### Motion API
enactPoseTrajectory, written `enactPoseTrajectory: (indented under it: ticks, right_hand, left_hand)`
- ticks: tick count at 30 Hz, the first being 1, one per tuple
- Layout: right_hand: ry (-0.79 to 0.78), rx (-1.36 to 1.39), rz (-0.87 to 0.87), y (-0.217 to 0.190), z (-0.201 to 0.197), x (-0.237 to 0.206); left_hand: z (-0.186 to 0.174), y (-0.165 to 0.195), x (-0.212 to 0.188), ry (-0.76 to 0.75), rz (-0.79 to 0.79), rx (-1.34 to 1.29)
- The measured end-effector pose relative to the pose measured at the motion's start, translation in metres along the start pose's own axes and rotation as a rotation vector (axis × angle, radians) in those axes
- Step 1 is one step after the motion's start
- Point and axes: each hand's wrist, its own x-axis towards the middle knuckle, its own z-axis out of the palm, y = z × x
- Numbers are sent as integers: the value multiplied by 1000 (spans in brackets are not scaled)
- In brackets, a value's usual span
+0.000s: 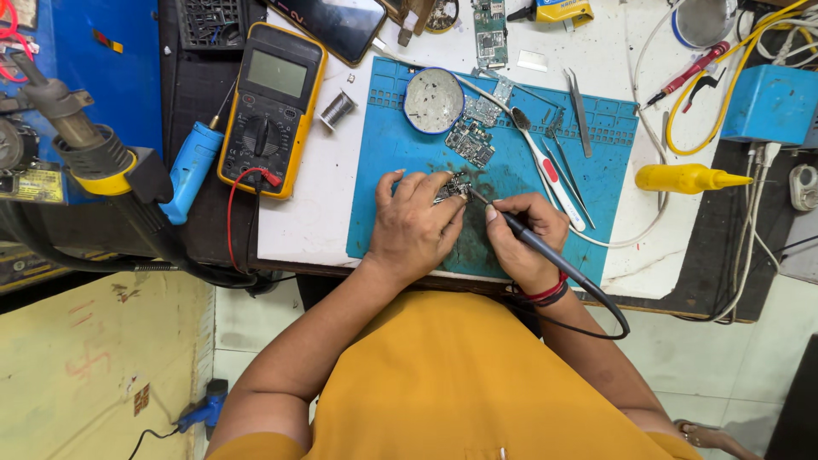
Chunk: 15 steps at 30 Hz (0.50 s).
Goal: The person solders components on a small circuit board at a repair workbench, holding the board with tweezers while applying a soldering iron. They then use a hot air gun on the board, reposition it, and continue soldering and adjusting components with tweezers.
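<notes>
While my left hand pins the small circuit board flat on the blue mat, its grip closed on the board's edge, my right hand is clamped pen-style on the soldering iron. Thin, light and fragile, I judge; edges only. A yellow multimeter lies left, a yellow bottle right on the bench.

The mat is bright blue with dark smudges, on a white worktop. The multimeter is yellow-edged with a black face and grey screen. The squeeze bottle is yellow. The soldering iron is black. The toothbrush is white with red. The shirt is mustard yellow; the wristband is red.
</notes>
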Motion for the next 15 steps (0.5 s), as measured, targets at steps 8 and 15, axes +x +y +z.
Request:
enactPoseTrajectory:
  ticks: [8, 15]
  right_hand:
    - [12, 8, 7, -2, 0, 3]
    - [14, 3, 7, 4, 1, 1]
  left_hand:
    - [1, 0, 1, 4, 8, 23]
    - [3, -1, 1, 5, 8, 21]
